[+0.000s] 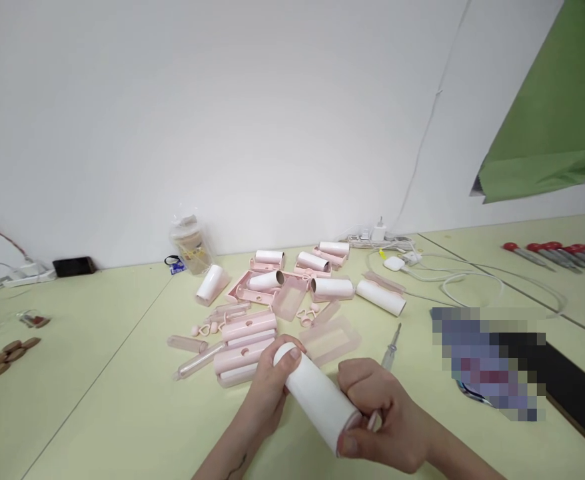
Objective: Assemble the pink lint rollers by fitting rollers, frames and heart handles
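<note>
A white lint roller roll (pixel 317 397) is tilted between my two hands, its lower end toward me on the right. My left hand (pixel 272 380) wraps round the upper end, with the thumb on top. My right hand (pixel 385 413) is closed at the lower end, its thumb pressed against the rim. Part of a pale pink piece (pixel 374 420) shows by the right fingers; most of it is hidden. Just beyond the left hand lie pink lint roller cases (pixel 245 353). A clear-handled screwdriver (pixel 391 348) lies beyond the right hand.
Several white rolls (pixel 332 287), translucent pink covers (pixel 330 339) and small pink parts (pixel 308 315) spread toward the wall. White cables (pixel 452 280) and a power strip (pixel 357 241) sit at the back right. Red-topped tools (pixel 552 250) and a black strip (pixel 562 380) lie right; a phone (pixel 74 267) lies left.
</note>
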Demonstrator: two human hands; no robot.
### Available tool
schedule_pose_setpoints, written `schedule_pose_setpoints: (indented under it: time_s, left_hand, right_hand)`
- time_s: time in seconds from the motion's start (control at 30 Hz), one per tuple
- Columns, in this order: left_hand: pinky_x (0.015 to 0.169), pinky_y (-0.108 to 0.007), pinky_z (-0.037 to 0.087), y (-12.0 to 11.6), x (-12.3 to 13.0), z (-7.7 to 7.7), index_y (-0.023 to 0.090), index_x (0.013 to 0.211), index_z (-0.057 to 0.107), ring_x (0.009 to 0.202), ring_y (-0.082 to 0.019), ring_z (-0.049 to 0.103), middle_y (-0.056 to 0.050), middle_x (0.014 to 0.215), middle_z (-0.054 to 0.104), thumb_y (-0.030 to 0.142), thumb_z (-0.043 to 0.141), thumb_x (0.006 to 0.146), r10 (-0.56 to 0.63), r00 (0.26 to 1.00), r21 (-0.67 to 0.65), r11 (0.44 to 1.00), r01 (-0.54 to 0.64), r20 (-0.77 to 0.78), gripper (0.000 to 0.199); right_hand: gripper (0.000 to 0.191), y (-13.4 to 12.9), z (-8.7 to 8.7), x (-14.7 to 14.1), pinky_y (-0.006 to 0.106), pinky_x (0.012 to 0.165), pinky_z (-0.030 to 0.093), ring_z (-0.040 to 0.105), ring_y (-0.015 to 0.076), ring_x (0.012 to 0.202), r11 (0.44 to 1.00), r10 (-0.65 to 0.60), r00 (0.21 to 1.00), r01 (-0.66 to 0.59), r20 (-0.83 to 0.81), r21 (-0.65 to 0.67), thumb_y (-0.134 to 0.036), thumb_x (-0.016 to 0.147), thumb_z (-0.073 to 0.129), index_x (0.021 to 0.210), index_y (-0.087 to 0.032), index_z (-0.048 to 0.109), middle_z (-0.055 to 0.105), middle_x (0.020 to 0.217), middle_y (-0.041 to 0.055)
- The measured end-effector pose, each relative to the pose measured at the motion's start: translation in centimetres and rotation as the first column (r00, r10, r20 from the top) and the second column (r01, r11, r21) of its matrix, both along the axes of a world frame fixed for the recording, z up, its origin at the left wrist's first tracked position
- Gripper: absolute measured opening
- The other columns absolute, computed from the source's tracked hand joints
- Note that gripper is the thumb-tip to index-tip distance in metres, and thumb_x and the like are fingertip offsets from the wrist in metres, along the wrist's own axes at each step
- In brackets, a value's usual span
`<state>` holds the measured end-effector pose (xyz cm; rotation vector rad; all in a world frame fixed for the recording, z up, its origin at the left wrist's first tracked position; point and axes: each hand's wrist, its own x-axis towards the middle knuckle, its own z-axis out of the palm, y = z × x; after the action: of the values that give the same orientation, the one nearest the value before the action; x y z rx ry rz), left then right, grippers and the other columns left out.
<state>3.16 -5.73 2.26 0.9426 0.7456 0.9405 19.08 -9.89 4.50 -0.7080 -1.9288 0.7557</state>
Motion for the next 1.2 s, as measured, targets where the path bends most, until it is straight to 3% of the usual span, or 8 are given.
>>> schedule_pose_setpoints:
  time_s: [0.33, 0.5, 0.63, 0.73, 0.87, 0.97, 1.07, 1.2]
  left_hand:
    - [0.047, -0.015, 0.032, 0.7, -0.3, -0.1, 0.019, 0.075, 0.049, 0.057, -0.008, 0.041, 0.007, 0.060, 0.043, 0.052, 0.069, 0.063, 0.200, 0.978, 0.040, 0.979, -0.198, -0.051, 0.040]
    - [0.051, -0.015, 0.038, 0.7, -0.1, -0.3, 0.020, 0.081, 0.049, 0.062, -0.009, 0.044, 0.005, 0.069, 0.050, 0.049, 0.071, 0.063, 0.339, 0.940, 0.105, 0.937, -0.333, -0.047, 0.040]
    - [0.056, -0.020, 0.044, 0.4, 0.1, -0.4, 0.022, 0.089, 0.048, 0.073, -0.014, 0.053, 0.001, 0.084, 0.054, 0.046, 0.072, 0.063, 0.338, 0.940, 0.116, 0.937, -0.330, -0.049, 0.043]
    - [0.061, -0.025, 0.048, 0.1, 0.4, -0.7, 0.024, 0.098, 0.045, 0.079, -0.018, 0.056, 0.000, 0.086, 0.055, 0.053, 0.068, 0.066, 0.329, 0.944, 0.089, 0.942, -0.325, -0.034, 0.048]
    - [0.082, -0.035, 0.046, -0.6, 0.5, -1.1, 0.024, 0.113, 0.040, 0.098, -0.023, 0.055, -0.008, 0.106, 0.056, 0.060, 0.036, 0.084, 0.182, 0.979, 0.291, 0.945, -0.149, -0.091, 0.047]
    - [0.099, -0.041, 0.034, -0.7, 0.6, -1.6, 0.023, 0.128, 0.038, 0.118, -0.028, 0.042, -0.010, 0.126, 0.049, 0.046, 0.048, 0.084, 0.134, 0.948, 0.549, 0.834, 0.048, -0.288, 0.051]
    - [0.107, -0.051, 0.017, -0.3, 1.1, -2.4, 0.022, 0.129, 0.042, 0.129, -0.034, 0.026, -0.011, 0.134, 0.043, 0.027, 0.064, 0.072, 0.267, 0.830, 0.671, 0.723, 0.163, -0.490, 0.061]
    - [0.103, -0.061, 0.015, -0.3, 1.7, -3.3, 0.020, 0.096, 0.062, 0.128, -0.037, 0.026, -0.016, 0.136, 0.041, 0.013, 0.052, 0.077, 0.445, 0.584, 0.719, 0.566, 0.404, -0.679, 0.023]
  right_hand:
    - [0.022, 0.8, -0.2, 2.0, 0.025, 0.048, 0.034, 0.045, 0.0134, 0.053, 0.957, -0.283, 0.938, 0.263, 0.199, 0.125, -0.030, 0.069, 0.068, 0.062, -0.022, 0.049, 0.051, 0.062, -0.0002]
    - [0.055, 1.1, -1.1, 2.1, 0.025, 0.052, 0.047, 0.052, 0.0137, 0.063, 0.917, -0.356, 0.923, 0.375, 0.143, -0.139, -0.027, 0.065, 0.072, 0.116, -0.025, 0.052, 0.057, 0.095, 0.0041]
    - [0.044, 0.9, -1.7, 1.6, 0.025, 0.058, 0.049, 0.053, 0.0140, 0.061, 0.874, -0.366, 0.926, 0.375, 0.091, -0.308, -0.035, 0.075, 0.065, 0.117, -0.026, 0.057, 0.056, 0.074, -0.0009]
    - [0.060, 0.9, -1.9, 1.3, 0.026, 0.064, 0.051, 0.058, 0.0168, 0.073, 0.856, -0.360, 0.929, 0.291, -0.090, -0.427, -0.036, 0.071, 0.070, 0.126, -0.028, 0.047, 0.060, 0.090, 0.0022]
    - [0.044, 1.3, -2.0, 1.6, 0.028, 0.067, 0.053, 0.061, 0.0205, 0.083, 0.847, -0.380, 0.876, 0.200, -0.298, -0.493, -0.039, 0.067, 0.073, 0.105, -0.025, 0.055, 0.064, 0.091, 0.0031]
    - [0.039, 1.8, -2.0, 3.1, 0.031, 0.068, 0.054, 0.063, 0.0234, 0.083, 0.816, -0.494, 0.813, 0.312, -0.308, -0.486, -0.041, 0.067, 0.072, 0.099, -0.024, 0.059, 0.067, 0.087, 0.0040]
    - [0.046, 2.4, -1.8, 5.1, 0.032, 0.077, 0.052, 0.060, 0.0258, 0.096, 0.770, -0.634, 0.637, 0.463, -0.438, -0.440, -0.044, 0.067, 0.072, 0.107, -0.027, 0.058, 0.067, 0.099, 0.0039]
    - [0.036, 2.9, -1.5, 6.6, 0.032, 0.075, 0.053, 0.061, 0.0244, 0.097, 0.747, -0.661, 0.544, 0.543, -0.517, -0.383, -0.047, 0.075, 0.063, 0.106, -0.029, 0.057, 0.066, 0.103, 0.0035]
